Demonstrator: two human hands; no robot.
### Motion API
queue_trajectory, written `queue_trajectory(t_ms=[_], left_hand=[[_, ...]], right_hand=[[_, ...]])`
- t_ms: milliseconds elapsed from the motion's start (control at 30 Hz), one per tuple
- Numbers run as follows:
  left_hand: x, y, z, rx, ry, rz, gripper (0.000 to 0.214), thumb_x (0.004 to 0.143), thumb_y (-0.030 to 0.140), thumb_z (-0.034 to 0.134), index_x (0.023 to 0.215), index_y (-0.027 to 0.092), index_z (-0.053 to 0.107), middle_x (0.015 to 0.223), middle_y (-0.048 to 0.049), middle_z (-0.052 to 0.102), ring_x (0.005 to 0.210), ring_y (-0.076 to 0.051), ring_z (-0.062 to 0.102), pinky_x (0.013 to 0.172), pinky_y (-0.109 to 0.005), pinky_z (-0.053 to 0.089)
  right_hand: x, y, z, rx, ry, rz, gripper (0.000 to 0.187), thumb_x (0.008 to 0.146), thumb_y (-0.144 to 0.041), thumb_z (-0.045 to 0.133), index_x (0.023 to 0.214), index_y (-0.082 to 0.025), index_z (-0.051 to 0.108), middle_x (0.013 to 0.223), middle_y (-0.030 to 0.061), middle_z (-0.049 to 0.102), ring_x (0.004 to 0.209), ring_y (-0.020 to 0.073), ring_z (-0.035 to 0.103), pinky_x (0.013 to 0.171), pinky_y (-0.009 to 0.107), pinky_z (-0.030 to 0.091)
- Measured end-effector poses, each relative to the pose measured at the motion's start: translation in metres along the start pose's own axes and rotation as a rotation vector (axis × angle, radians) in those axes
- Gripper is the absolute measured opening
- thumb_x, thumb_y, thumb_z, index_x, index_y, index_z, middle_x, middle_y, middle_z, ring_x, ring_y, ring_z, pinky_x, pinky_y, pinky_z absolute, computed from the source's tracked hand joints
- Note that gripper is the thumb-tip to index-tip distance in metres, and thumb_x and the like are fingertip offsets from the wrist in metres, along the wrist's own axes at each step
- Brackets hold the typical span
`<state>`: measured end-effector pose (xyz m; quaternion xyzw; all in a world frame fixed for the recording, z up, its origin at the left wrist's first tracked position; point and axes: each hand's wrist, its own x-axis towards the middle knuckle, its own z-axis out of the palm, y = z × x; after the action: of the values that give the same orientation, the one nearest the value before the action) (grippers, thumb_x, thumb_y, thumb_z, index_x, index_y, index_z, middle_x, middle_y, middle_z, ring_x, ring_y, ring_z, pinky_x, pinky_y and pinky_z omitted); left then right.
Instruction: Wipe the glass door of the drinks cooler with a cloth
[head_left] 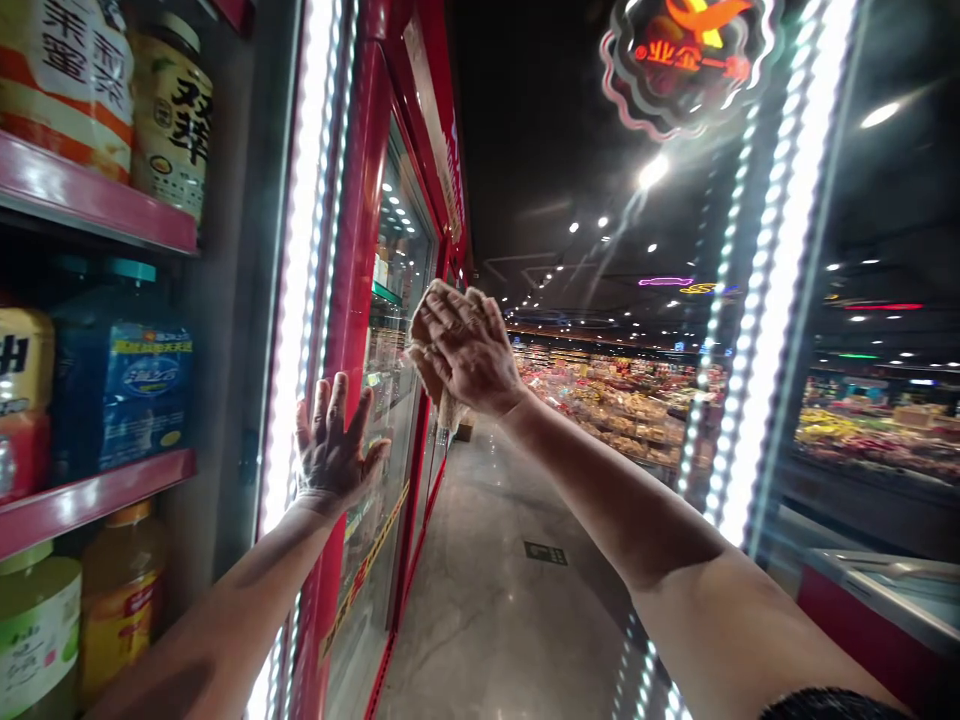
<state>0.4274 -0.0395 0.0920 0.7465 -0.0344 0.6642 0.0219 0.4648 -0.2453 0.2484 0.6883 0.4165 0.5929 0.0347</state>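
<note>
My right hand (480, 350) lies flat over a beige cloth (429, 335), fingers together. The cloth bunches beneath the palm and its lower end hangs down. Behind it seems to be a clear glass pane, which carries reflections of light strips. Lower and to the left, my left hand (337, 445) is raised with fingers spread and nothing in it. It is in front of the red door frame (352, 200) and a bright light strip (289, 300); whether it touches either I cannot tell.
Bottled drinks (172, 120) stand on pink-edged shelves (97, 190) at the left. A round sign (690, 60) with mirrored lettering is at the top. Beyond lie a grey floor (502, 620), produce displays (622, 400) and a red-sided chest cabinet (862, 620) at the lower right.
</note>
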Motion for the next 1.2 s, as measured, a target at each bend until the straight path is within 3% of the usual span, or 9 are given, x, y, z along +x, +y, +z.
queue_trajectory(t_ms=[100, 300, 500, 700, 833, 933, 1067, 1133, 1200], left_hand=[[0.0, 0.001, -0.001, 0.0, -0.017, -0.003, 0.07, 0.099, 0.055, 0.036, 0.16, 0.021, 0.031, 0.166, -0.0154, 0.023, 0.157, -0.032, 0.005, 0.126, -0.058, 0.004], [0.001, 0.001, -0.002, 0.002, -0.031, -0.022, 0.068, 0.099, 0.052, 0.038, 0.159, 0.02, 0.034, 0.168, -0.0153, 0.015, 0.157, -0.033, 0.006, 0.126, -0.057, 0.005], [0.002, 0.006, -0.007, 0.005, -0.049, -0.038, 0.067, 0.099, 0.051, 0.042, 0.16, 0.024, 0.031, 0.169, -0.0122, 0.014, 0.158, -0.029, 0.006, 0.126, -0.056, 0.005], [0.001, 0.007, -0.006, -0.008, -0.046, -0.042, 0.07, 0.099, 0.051, 0.044, 0.162, 0.031, 0.022, 0.17, -0.0071, 0.008, 0.157, -0.031, 0.006, 0.126, -0.058, 0.006], [0.002, 0.009, -0.007, -0.021, -0.014, -0.033, 0.069, 0.098, 0.047, 0.046, 0.161, 0.028, 0.026, 0.17, -0.0101, 0.011, 0.157, -0.034, 0.009, 0.124, -0.062, 0.01], [0.004, 0.011, -0.006, -0.047, 0.03, -0.001, 0.068, 0.098, 0.046, 0.047, 0.161, 0.029, 0.027, 0.169, -0.0099, 0.015, 0.157, -0.033, 0.011, 0.124, -0.062, 0.009], [0.003, 0.01, -0.003, -0.052, 0.043, 0.006, 0.07, 0.096, 0.045, 0.05, 0.16, 0.035, 0.024, 0.17, -0.0073, 0.016, 0.156, -0.035, 0.012, 0.122, -0.064, 0.011], [0.002, 0.008, -0.002, -0.055, 0.033, -0.016, 0.07, 0.096, 0.046, 0.051, 0.16, 0.037, 0.024, 0.17, -0.006, 0.015, 0.156, -0.036, 0.012, 0.121, -0.066, 0.012], [0.002, 0.007, -0.001, -0.066, 0.03, -0.023, 0.072, 0.094, 0.047, 0.052, 0.16, 0.04, 0.024, 0.17, -0.0042, 0.015, 0.156, -0.036, 0.012, 0.121, -0.066, 0.013]], right_hand=[[-0.008, 0.005, -0.002, -0.029, 0.038, 0.1, 0.055, 0.103, -0.037, 0.045, 0.156, -0.025, 0.038, 0.166, 0.0018, 0.032, 0.157, 0.0265, 0.019, 0.131, 0.058, -0.002], [-0.04, 0.023, -0.01, -0.034, -0.028, -0.018, 0.056, 0.104, -0.042, 0.042, 0.157, -0.026, 0.035, 0.165, 0.0004, 0.036, 0.156, 0.0227, 0.023, 0.132, 0.053, 0.007], [-0.062, 0.057, -0.023, -0.091, 0.058, 0.247, 0.058, 0.102, -0.035, 0.045, 0.157, -0.024, 0.035, 0.166, 0.0044, 0.033, 0.158, 0.0272, 0.017, 0.13, 0.06, 0.005], [-0.102, 0.075, -0.032, -0.06, -0.058, 0.133, 0.059, 0.1, -0.034, 0.049, 0.157, -0.023, 0.037, 0.166, 0.004, 0.034, 0.157, 0.0281, 0.02, 0.131, 0.058, 0.006], [-0.118, 0.107, -0.042, -0.135, -0.013, 0.294, 0.058, 0.1, -0.036, 0.047, 0.156, -0.022, 0.038, 0.164, 0.0069, 0.036, 0.157, 0.0296, 0.019, 0.13, 0.059, 0.009], [-0.131, 0.113, -0.042, -0.169, 0.031, 0.371, 0.058, 0.101, -0.035, 0.045, 0.156, -0.021, 0.037, 0.163, 0.0091, 0.038, 0.157, 0.0298, 0.019, 0.129, 0.06, 0.011], [-0.157, 0.118, -0.037, -0.181, -0.035, 0.246, 0.057, 0.1, -0.034, 0.046, 0.155, -0.02, 0.038, 0.163, 0.0089, 0.039, 0.156, 0.029, 0.021, 0.129, 0.058, 0.009], [-0.168, 0.134, -0.037, -0.189, -0.04, 0.186, 0.056, 0.1, -0.034, 0.045, 0.154, -0.02, 0.041, 0.161, 0.0091, 0.041, 0.155, 0.0283, 0.024, 0.13, 0.055, 0.006], [-0.174, 0.159, -0.042, -0.215, 0.024, 0.23, 0.053, 0.102, -0.034, 0.043, 0.152, -0.018, 0.043, 0.16, 0.0108, 0.044, 0.155, 0.0285, 0.025, 0.13, 0.054, 0.005]])
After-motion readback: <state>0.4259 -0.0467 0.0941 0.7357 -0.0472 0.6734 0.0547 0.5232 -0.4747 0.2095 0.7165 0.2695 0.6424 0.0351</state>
